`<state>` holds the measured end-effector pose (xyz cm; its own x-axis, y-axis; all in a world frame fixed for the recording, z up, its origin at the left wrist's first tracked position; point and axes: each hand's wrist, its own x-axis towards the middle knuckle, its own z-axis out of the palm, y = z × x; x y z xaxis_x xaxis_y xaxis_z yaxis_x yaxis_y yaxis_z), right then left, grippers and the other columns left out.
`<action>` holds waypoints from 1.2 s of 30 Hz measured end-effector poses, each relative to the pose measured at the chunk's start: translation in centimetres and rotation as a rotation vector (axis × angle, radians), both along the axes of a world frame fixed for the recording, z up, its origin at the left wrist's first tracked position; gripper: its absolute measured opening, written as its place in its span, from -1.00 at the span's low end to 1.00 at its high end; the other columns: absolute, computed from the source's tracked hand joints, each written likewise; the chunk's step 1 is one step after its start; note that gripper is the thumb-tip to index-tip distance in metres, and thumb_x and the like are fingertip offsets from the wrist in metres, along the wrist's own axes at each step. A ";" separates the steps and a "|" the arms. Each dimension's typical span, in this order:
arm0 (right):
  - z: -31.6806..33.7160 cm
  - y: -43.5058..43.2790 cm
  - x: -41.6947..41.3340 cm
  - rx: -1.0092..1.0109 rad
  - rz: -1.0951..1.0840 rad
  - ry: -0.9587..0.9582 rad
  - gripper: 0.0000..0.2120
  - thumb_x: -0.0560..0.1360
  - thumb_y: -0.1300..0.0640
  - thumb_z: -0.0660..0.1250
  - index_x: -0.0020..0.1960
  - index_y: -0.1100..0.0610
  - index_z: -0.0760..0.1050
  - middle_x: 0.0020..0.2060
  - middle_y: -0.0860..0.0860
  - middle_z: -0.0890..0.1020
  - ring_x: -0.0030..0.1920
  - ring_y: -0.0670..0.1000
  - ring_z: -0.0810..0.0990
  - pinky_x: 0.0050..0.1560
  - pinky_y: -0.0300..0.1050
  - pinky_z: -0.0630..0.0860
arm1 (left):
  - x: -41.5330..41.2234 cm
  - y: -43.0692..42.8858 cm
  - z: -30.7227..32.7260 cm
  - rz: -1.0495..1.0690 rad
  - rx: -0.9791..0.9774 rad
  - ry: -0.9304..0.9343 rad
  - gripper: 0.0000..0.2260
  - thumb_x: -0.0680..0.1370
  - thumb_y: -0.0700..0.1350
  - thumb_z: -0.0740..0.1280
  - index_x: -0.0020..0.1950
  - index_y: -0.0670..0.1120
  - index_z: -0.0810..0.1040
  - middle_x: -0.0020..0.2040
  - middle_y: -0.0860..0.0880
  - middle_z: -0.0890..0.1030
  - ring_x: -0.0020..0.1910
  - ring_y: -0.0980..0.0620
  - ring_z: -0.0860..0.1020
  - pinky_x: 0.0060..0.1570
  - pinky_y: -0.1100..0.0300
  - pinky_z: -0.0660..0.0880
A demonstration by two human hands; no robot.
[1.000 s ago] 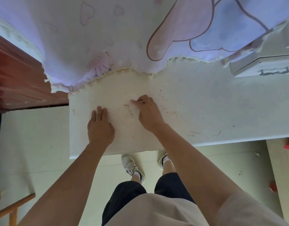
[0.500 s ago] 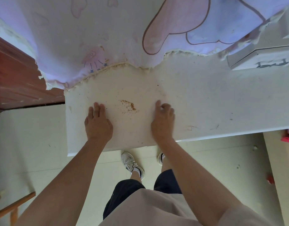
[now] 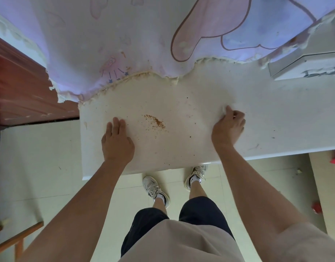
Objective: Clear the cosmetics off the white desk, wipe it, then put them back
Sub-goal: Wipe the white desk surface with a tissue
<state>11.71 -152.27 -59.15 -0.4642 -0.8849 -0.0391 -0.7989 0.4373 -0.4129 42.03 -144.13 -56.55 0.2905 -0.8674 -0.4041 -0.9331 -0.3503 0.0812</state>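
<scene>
The white desk carries no cosmetics in view. A small heap of brown crumbs lies on it between my hands, with dark specks scattered around. My left hand rests flat on the desk left of the crumbs, fingers straight. My right hand is on the desk well right of the crumbs, fingers curled, gripping a small white wad that peeks out at the fingertips and looks like a tissue.
A lilac cartoon-print curtain hangs over the desk's far edge. A white box sits at the desk's back right. A dark wooden cabinet stands left. On the tiled floor are my shoes, a wooden chair part and red objects.
My right hand swept from the crumbs toward me, then out to the right across the desk. The crumbs now lie in one small heap. My left hand has stayed put.
</scene>
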 end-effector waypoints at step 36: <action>0.4 9.9 6.3 -0.034 0.229 -0.222 -0.61 0.51 0.26 0.29 0.33 0.14 0.50 0.06 0.13 0.46 -0.04 0.16 0.53 0.03 0.10 0.55 | 4.0 5.4 0.0 0.193 -0.302 0.033 -0.53 0.51 -0.28 0.22 0.45 -0.19 0.35 0.51 -0.26 0.24 0.48 -0.25 0.22 0.43 -0.18 0.13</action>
